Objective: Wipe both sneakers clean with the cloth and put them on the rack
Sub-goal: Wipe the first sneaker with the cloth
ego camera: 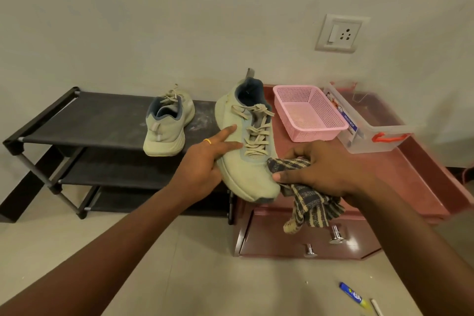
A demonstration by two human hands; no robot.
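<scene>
Setting: a room in a home, possibly an entry corner; the view is too narrow to confirm.

Evidence:
- Black shoe rack (102, 115) with 3 fabric shelves stands against a plain painted wall (179, 20), with 1 sneaker (166, 128) on top.
- Wall socket (339, 33) with a switch.
- Low maroon cabinet (423, 174) with 2 metal knobs (337, 235) carries a pink basket (318, 133) and a clear plastic box (372, 136).
- Pale tiled floor (179, 251).

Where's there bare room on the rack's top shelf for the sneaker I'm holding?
The top shelf is bare from its left end to the sneaker standing there, the widest patch. The strip between that sneaker and the maroon cabinet is narrow, partly hidden by the held sneaker. The cabinet's back is crowded with the pink basket and clear box.
</scene>
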